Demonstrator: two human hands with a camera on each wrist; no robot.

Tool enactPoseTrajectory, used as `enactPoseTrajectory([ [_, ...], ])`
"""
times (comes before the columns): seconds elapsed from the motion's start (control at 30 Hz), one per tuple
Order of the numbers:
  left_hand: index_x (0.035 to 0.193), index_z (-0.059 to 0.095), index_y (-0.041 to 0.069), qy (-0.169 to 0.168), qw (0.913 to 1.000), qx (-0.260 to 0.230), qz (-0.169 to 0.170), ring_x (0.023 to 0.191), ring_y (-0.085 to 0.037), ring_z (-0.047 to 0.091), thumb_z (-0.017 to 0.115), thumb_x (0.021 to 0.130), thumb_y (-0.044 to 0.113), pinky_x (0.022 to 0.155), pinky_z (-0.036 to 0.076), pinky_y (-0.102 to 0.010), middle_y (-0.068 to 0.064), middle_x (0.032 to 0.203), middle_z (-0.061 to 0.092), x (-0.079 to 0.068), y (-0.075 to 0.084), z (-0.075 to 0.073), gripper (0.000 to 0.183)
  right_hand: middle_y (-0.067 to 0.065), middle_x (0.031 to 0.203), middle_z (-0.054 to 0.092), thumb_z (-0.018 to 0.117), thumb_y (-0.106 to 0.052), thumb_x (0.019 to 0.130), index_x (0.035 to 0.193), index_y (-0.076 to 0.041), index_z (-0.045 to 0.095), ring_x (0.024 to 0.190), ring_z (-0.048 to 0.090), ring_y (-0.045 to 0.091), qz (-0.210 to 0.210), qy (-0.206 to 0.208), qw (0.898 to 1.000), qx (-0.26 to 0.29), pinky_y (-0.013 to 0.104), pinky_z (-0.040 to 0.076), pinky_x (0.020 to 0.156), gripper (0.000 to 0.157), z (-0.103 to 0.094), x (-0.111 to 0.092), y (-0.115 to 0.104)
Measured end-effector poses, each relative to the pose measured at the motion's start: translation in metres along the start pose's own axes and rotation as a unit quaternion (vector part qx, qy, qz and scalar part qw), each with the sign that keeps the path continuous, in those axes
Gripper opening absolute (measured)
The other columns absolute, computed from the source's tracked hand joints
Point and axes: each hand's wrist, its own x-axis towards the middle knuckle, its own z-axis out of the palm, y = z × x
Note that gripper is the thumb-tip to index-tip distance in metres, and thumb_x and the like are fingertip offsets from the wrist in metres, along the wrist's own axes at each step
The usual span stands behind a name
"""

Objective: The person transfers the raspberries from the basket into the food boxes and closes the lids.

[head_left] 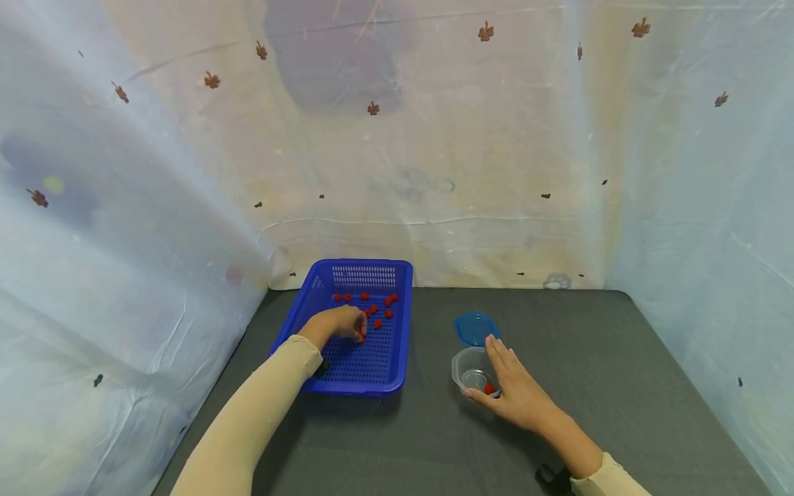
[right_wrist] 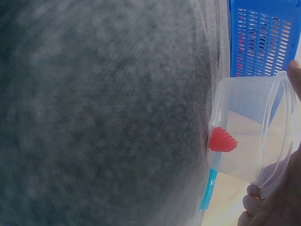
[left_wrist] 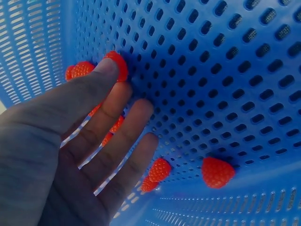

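Note:
Inside the blue basket, my left hand pinches a red raspberry between thumb and index finger; the other fingers stretch out loosely below. More raspberries lie scattered over the basket's perforated floor, most toward its far end. My right hand spans the clear plastic container, thumb at the near side of the rim and fingers at the far side, holding it on the table. One raspberry lies at the bottom of the container. Part of the container's rim is hidden under the hand.
A blue lid lies on the grey table just behind the container. The basket stands at the left, near the table's back edge. Patterned sheeting rises behind the table and along both sides.

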Motion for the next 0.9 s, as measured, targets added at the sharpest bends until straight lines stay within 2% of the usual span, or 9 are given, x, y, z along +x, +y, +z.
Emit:
enactPoseTrajectory([
  [0.27,0.097,0.069,0.014,-0.003,0.9999,-0.017,-0.003,0.086,-0.018,0.057,0.077,0.102,0.019,0.079,0.048,-0.032,0.0,0.092,0.065,0.001,-0.005,-0.002,0.01,0.023,0.177,0.018,0.067,-0.073,0.094,0.169,0.004,0.02,0.163,0.019,0.043,0.003,-0.001,1.0,0.004,0.066,0.02,0.127,0.117,-0.001,0.0,-0.001],
  [0.4,0.099,0.07,0.013,0.002,0.9991,-0.042,-0.005,0.089,-0.02,0.059,0.076,0.102,0.019,0.081,0.049,-0.034,-0.001,0.095,0.067,-0.002,-0.003,-0.004,0.009,0.024,0.176,0.019,0.068,-0.073,0.094,0.168,0.004,0.021,0.162,0.02,0.044,-0.001,0.006,1.0,0.004,0.066,0.021,0.127,0.117,-0.001,-0.001,-0.001],
  [0.6,0.106,0.071,0.012,0.017,0.9963,-0.083,0.012,0.094,-0.02,0.06,0.076,0.103,0.017,0.086,0.052,-0.035,-0.002,0.101,0.067,-0.01,0.001,-0.008,0.008,0.025,0.175,0.02,0.068,-0.072,0.094,0.168,0.005,0.021,0.162,0.021,0.044,-0.004,0.009,1.0,0.004,0.066,0.021,0.127,0.117,0.0,-0.001,-0.002],
  [0.9,0.108,0.071,0.017,0.061,0.995,-0.059,0.052,0.094,-0.019,0.062,0.073,0.105,0.02,0.089,0.055,-0.038,0.0,0.105,0.069,-0.02,0.014,-0.022,0.004,0.024,0.176,0.019,0.068,-0.072,0.094,0.168,0.004,0.02,0.162,0.021,0.043,-0.001,0.005,1.0,-0.001,0.066,0.021,0.127,0.117,0.0,-0.001,-0.001],
])
